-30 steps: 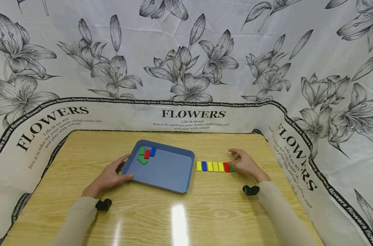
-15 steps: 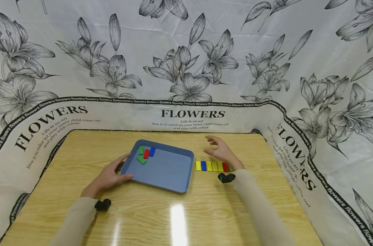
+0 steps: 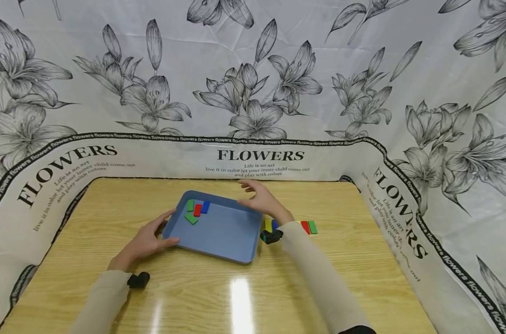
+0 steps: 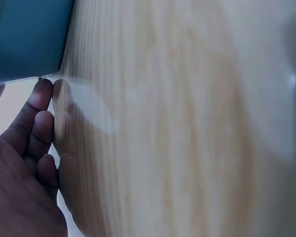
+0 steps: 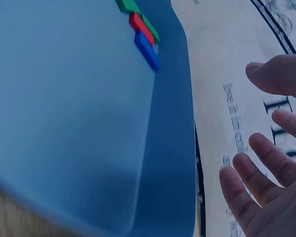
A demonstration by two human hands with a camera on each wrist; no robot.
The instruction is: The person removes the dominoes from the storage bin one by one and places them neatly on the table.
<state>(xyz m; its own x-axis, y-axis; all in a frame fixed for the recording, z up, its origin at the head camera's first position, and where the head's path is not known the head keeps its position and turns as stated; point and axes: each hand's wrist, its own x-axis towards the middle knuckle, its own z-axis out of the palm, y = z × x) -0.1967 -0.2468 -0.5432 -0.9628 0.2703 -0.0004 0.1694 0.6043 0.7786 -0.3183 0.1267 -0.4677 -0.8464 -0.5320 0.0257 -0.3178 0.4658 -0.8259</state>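
Note:
A blue-grey rectangular tray (image 3: pixel 219 232) lies on the wooden table. In its far left part are flat coloured blocks: a green block (image 3: pixel 190 205), a red block (image 3: pixel 197 210), a blue block (image 3: pixel 205 207) and a green piece (image 3: pixel 191 218) with a pointed outline. My left hand (image 3: pixel 146 239) holds the tray's left side, thumb at the near rim and fingers along the outer wall; fingertips meet the tray's corner (image 4: pixel 44 59) in the left wrist view. Over the tray's far right rim hovers my right hand (image 3: pixel 263 199), fingers spread and holding nothing, also seen in the right wrist view.
Right of the tray runs a row of flat blocks, partly hidden by my right wrist: a yellow block (image 3: pixel 268 226) at one end, a red block (image 3: pixel 305 227) and a green block (image 3: pixel 313 227) at the other. A flower-printed cloth (image 3: pixel 253 111) encloses the table's back and sides.
My right hand has moved left from the green end of the block row, passing over the row to the tray's far right rim. My left hand stays at the tray; the blocks have not moved.

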